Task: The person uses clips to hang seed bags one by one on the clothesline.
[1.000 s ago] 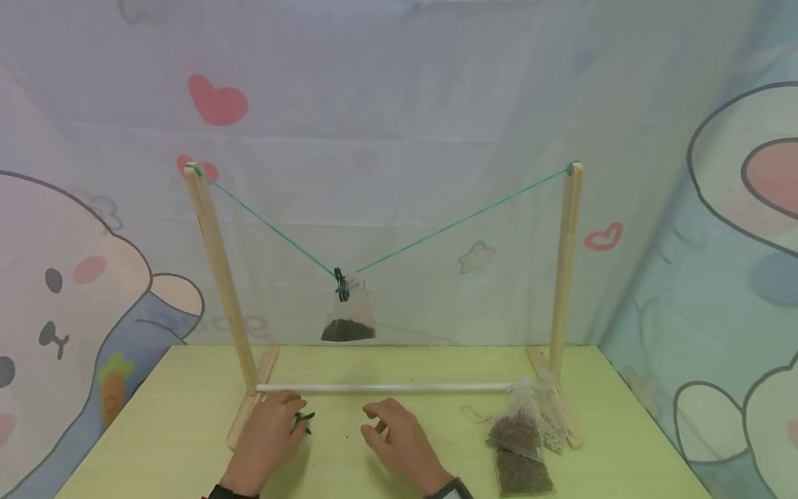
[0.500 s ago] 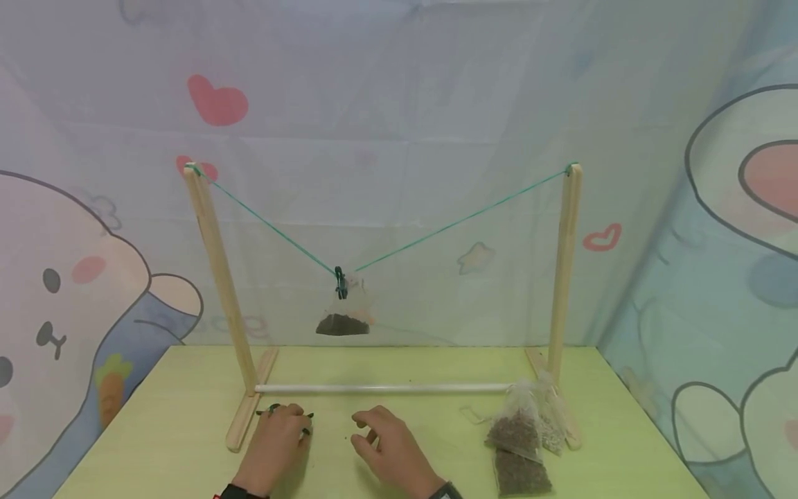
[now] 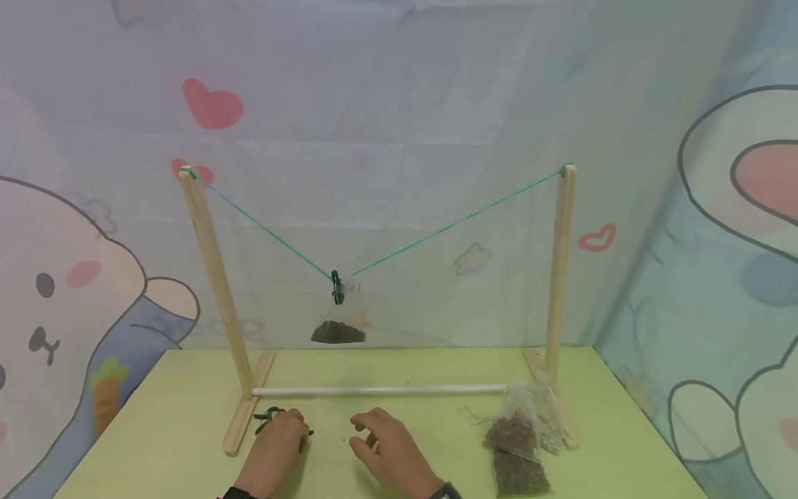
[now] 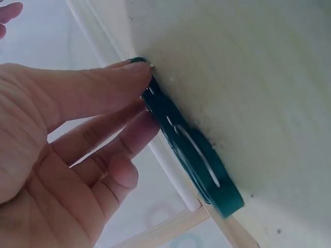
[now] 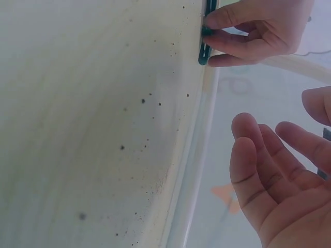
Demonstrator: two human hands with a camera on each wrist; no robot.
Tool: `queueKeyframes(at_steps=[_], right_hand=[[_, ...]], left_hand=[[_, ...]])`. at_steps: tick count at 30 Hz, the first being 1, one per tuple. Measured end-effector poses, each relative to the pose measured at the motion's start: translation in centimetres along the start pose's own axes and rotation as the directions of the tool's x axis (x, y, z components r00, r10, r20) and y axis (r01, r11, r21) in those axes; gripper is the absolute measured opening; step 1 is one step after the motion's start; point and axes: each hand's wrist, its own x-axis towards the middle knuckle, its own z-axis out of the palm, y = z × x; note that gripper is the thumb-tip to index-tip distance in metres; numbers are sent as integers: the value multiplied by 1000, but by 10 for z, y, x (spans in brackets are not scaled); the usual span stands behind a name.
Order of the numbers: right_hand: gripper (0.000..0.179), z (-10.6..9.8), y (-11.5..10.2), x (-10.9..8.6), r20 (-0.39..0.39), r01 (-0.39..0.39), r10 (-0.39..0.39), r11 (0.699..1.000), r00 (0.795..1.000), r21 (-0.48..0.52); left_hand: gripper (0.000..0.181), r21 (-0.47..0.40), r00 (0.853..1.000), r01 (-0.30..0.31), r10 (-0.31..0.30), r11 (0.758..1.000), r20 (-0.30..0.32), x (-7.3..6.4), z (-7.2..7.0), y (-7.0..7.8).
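Observation:
At the left of the table, my left hand (image 3: 276,442) pinches one end of a dark green spring clip (image 4: 194,150) between thumb and fingers. The clip lies against the tabletop, its metal wire showing in the left wrist view. Green clip parts (image 3: 267,416) poke out on both sides of the hand in the head view; whether they belong to one clip or more is hidden. My right hand (image 3: 391,445) hovers over the table with loosely bent fingers and holds nothing. Beyond the hands, a dark clip (image 3: 337,287) holds a clear bag (image 3: 339,332) of dark grains on a green string (image 3: 449,227).
The string spans two wooden posts (image 3: 215,277), joined low down by a white rod (image 3: 380,391). At the right, a mesh-like bag of brown grains (image 3: 514,431) overlaps another brown-filled bag (image 3: 520,475), with a pale-filled bag (image 3: 548,431) beside them. A patterned cloth (image 3: 399,83) hangs behind.
My left hand has drawn back from the rod, and green clip parts now show to its left. My right hand has shifted slightly left. The hanging bag sways a little.

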Motion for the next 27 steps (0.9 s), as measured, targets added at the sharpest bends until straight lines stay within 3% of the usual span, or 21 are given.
queueKeyframes(at_steps=[9,15,21,24,27], right_hand=[[25,-3,0,0,12,-31,31,999,999,6],[23,-6,2,0,-20,-20,19,1000,1000,-24],[23,-15,5,-1,-37,-25,24,999,999,-31],[24,-21,6,-1,-53,-27,26,999,998,-33],[25,-30,7,-1,-78,-27,24,999,997,-40]], left_hand=[[27,-12,999,-31,31,999,-8,-2,-4,3],[30,-68,995,-53,47,996,-87,0,-10,7],[31,-170,994,-38,19,985,-112,3,-26,23],[30,-243,994,-12,-14,970,-105,5,-36,33],[30,-299,990,-15,-28,954,-138,8,-46,43]])
